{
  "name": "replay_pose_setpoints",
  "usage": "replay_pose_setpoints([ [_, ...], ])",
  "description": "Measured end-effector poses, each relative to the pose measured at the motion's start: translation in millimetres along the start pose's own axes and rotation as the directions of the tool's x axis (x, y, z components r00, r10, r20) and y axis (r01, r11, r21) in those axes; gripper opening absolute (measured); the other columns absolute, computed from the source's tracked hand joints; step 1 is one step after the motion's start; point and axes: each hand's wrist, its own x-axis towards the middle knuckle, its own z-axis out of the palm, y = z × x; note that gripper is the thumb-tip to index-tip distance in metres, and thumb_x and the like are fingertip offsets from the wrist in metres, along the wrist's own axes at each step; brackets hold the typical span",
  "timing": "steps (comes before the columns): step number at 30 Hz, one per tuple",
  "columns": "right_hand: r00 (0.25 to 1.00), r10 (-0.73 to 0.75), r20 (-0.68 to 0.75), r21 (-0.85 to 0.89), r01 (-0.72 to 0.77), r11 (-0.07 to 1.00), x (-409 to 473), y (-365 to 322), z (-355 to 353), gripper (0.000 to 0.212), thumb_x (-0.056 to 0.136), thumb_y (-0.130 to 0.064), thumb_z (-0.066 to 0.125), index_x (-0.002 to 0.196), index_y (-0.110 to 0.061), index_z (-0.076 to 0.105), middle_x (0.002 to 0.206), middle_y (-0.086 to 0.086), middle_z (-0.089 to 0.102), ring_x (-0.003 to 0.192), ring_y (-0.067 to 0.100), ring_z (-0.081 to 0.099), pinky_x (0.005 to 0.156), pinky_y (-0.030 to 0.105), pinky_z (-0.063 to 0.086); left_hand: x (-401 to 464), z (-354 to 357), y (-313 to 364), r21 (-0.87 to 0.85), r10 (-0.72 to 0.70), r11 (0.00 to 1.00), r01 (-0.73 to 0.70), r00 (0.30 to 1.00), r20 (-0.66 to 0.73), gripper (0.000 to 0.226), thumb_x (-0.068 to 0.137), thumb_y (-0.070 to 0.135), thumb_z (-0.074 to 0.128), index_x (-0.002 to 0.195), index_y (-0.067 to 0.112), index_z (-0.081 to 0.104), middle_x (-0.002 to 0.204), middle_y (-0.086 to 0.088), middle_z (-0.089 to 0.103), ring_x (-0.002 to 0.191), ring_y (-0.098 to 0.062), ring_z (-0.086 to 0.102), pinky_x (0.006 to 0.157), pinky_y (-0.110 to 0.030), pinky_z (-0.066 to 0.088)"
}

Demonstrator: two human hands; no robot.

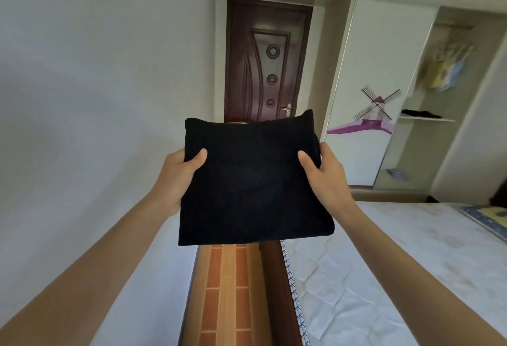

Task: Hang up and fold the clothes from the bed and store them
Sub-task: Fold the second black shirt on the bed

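A folded black garment is held flat in the air in front of me, above the gap between the wall and the bed. My left hand grips its left edge, thumb on top and fingers hidden underneath. My right hand grips its right edge the same way. At the right stands the open wardrobe, with a dark folded item lying on its shelf and light clothes hanging above it.
The bed with a white mattress fills the lower right. A narrow strip of orange tiled floor runs between the bed and the white wall on the left. A dark brown door is shut straight ahead. The wardrobe's sliding door carries a windmill picture.
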Motion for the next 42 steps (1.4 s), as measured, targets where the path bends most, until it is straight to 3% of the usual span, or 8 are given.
replay_pose_setpoints([
  [7,0.999,0.046,-0.029,-0.037,-0.047,0.998,73,57,32,0.037,0.101,-0.037,0.049,0.13,-0.014,0.048,0.111,-0.005,0.058,0.099,0.014,0.058,0.086,0.031,0.051,103,26,-45,0.043,-0.024,0.999,0.022,0.998,0.064,0.034,0.099,0.03,0.054,0.13,0.016,0.058,0.117,0.004,0.066,0.104,-0.013,0.062,0.082,-0.026,0.05],
  [18,1.0,0.022,-0.015,-0.015,-0.023,1.0,271,144,62,0.039,0.1,-0.042,0.049,0.132,-0.021,0.046,0.099,-0.023,0.05,0.09,0.004,0.054,0.081,0.024,0.046,295,102,-72,0.064,-0.001,0.998,-0.004,0.997,0.078,0.032,0.099,0.03,0.055,0.129,0.019,0.06,0.116,0.006,0.067,0.105,-0.011,0.064,0.086,-0.026,0.052],
  [24,1.0,-0.008,0.003,-0.001,0.008,1.0,364,177,87,0.042,0.101,-0.039,0.049,0.137,-0.018,0.044,0.111,-0.014,0.051,0.095,0.005,0.051,0.086,0.026,0.046,389,126,-85,0.054,0.002,0.999,-0.005,0.998,0.064,0.026,0.099,0.029,0.056,0.123,0.022,0.062,0.108,0.011,0.069,0.093,-0.001,0.067,0.07,-0.015,0.053],
  [32,1.0,0.011,0.008,-0.016,-0.011,1.0,468,239,154,0.041,0.101,-0.039,0.05,0.136,-0.018,0.045,0.11,-0.013,0.053,0.096,0.004,0.052,0.081,0.02,0.044,521,135,-136,0.056,-0.012,0.998,0.007,0.995,0.102,0.029,0.099,0.028,0.056,0.126,0.019,0.062,0.114,0.007,0.069,0.101,-0.008,0.066,0.076,-0.018,0.053],
  [37,1.0,0.022,-0.011,-0.034,-0.022,0.999,546,263,207,0.04,0.101,-0.037,0.051,0.135,-0.016,0.046,0.114,-0.011,0.054,0.103,0.008,0.054,0.089,0.028,0.048,620,129,-166,0.035,-0.021,0.999,0.017,0.992,0.126,0.027,0.099,0.027,0.056,0.123,0.02,0.063,0.112,0.007,0.069,0.101,-0.007,0.067,0.077,-0.019,0.053],
  [42,0.998,0.043,-0.053,-0.042,-0.045,0.998,620,284,248,0.04,0.101,-0.039,0.051,0.134,-0.017,0.047,0.11,-0.014,0.055,0.096,0.003,0.056,0.085,0.026,0.048,716,135,-182,0.028,-0.03,0.999,0.026,0.986,0.165,0.027,0.099,0.026,0.055,0.125,0.02,0.062,0.11,0.01,0.068,0.097,-0.004,0.066,0.073,-0.016,0.052],
])
